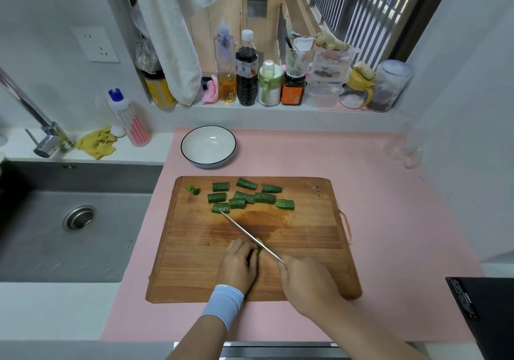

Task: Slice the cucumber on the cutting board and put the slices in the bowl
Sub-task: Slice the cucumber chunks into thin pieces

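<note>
While right grip (306, 284) clasps the knife (250, 234), left grip (239, 265) pinches cucumber (259, 249) just beside it.

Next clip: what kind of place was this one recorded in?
A home kitchen, most likely: a steel sink with a faucet on the left, a wooden cutting board bearing cucumber pieces, and condiment bottles lined up on the window ledge.

Bowl (208, 146) behind cutting board (306, 248); sink (55, 234) left of both.
</note>
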`<move>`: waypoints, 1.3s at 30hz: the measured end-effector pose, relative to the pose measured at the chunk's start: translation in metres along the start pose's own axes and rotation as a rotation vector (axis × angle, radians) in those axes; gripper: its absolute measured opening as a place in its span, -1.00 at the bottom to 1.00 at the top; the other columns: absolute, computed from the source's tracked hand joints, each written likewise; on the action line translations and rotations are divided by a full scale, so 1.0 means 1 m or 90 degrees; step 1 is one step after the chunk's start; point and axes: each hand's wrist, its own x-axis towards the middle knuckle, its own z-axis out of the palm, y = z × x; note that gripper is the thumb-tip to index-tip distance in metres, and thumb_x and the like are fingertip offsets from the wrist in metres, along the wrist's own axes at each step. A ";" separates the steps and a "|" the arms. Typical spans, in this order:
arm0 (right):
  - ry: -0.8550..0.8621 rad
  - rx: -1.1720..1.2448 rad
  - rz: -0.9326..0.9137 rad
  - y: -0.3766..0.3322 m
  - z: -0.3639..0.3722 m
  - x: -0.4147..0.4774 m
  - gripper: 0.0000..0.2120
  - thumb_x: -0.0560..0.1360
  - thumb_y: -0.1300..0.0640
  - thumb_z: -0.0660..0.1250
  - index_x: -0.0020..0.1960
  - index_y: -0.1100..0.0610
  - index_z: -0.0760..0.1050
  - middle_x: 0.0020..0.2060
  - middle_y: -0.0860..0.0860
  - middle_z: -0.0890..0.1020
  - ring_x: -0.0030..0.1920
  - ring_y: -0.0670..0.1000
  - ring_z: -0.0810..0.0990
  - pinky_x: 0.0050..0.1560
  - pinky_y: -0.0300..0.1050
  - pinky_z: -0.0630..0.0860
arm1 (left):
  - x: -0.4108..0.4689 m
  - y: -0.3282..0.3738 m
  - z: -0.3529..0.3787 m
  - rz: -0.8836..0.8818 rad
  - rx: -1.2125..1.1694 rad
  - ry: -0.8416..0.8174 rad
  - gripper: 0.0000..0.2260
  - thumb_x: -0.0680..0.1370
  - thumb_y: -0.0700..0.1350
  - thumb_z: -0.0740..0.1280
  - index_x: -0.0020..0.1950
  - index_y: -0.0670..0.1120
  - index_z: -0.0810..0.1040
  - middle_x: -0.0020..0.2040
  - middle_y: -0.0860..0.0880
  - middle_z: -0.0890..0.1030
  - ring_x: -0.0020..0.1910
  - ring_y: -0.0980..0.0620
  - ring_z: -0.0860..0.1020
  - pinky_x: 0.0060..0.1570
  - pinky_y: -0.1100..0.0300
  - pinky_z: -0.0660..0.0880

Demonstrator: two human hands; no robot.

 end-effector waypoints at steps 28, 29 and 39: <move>-0.010 0.004 0.007 -0.003 0.003 0.003 -0.70 0.68 -0.04 0.02 0.06 0.01 0.52 -0.13 0.01 0.66 -0.13 0.09 0.62 -0.15 -0.02 0.52 | -0.003 -0.001 0.001 -0.002 -0.009 0.008 -0.83 0.39 -0.37 0.47 -0.16 -0.14 0.58 -0.18 -0.02 0.54 -0.14 0.05 0.46 0.00 0.40 0.35; -0.007 0.005 0.008 -0.001 0.002 0.000 -0.69 0.68 -0.05 0.02 0.07 0.00 0.52 -0.13 -0.01 0.66 -0.14 0.08 0.62 -0.13 0.00 0.55 | -0.003 -0.001 0.001 -0.005 -0.011 0.007 -0.83 0.40 -0.37 0.46 -0.16 -0.13 0.58 -0.17 -0.01 0.54 -0.14 0.05 0.46 0.01 0.42 0.34; -0.019 0.014 0.025 0.006 0.000 -0.007 -0.69 0.68 -0.06 0.03 0.04 -0.03 0.53 -0.15 -0.04 0.66 -0.17 0.00 0.62 -0.12 -0.05 0.57 | -0.003 -0.003 0.002 -0.007 -0.026 0.010 -0.92 0.47 -0.28 0.39 -0.14 -0.11 0.59 -0.15 0.01 0.54 -0.12 0.07 0.48 0.08 0.48 0.30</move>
